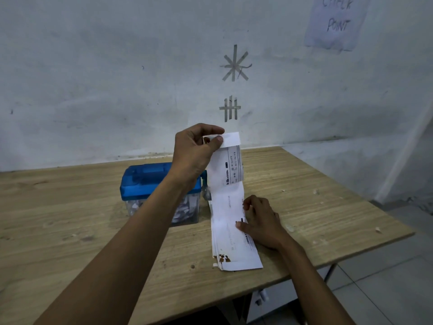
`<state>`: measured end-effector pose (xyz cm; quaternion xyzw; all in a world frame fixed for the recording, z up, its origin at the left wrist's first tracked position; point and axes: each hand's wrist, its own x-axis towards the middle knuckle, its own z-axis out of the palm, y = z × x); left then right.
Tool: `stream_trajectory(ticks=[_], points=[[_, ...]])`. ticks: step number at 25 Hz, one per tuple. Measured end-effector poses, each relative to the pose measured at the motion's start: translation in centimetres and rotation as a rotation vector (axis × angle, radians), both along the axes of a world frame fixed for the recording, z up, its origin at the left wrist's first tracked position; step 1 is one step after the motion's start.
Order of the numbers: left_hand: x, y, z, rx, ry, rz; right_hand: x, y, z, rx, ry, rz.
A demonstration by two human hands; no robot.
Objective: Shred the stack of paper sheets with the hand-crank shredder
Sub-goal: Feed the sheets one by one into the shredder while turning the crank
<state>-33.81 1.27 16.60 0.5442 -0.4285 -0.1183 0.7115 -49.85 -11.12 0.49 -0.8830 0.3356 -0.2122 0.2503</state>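
A stack of long white printed paper sheets lies on the wooden table, right of the shredder. My left hand pinches the far end of the top sheet between thumb and fingers and lifts it up off the stack. My right hand rests on the stack's right edge, its fingertips pressing the sheets down. The hand-crank shredder has a blue lid and a clear bin with paper shreds inside. My left forearm hides part of it. Its crank sits at the right side, mostly hidden behind the lifted sheet.
A pale wall with tape marks rises right behind the table. A paper note hangs at the upper right. Small paper scraps dot the table's right side. The table's right edge drops to a tiled floor.
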Motion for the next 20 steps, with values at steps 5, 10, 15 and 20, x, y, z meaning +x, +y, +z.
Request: stream_trajectory(ticks=[5,10,15,20], points=[[-0.3,-0.6,-1.6,0.075,-0.05,0.007,0.1,1.0,-0.1,-0.241,0.0,-0.005],[-0.1,-1.1,-2.0,0.073,-0.04,-0.004,0.7,1.7,-0.2,-0.193,0.348,0.21],[0.2,-1.4,-1.9,0.048,-0.046,0.011,1.4,2.1,1.6,-0.085,0.478,0.224],[-0.2,-1.1,-1.4,0.002,-0.085,0.013,2.2,2.0,2.9,-0.036,0.526,0.216]])
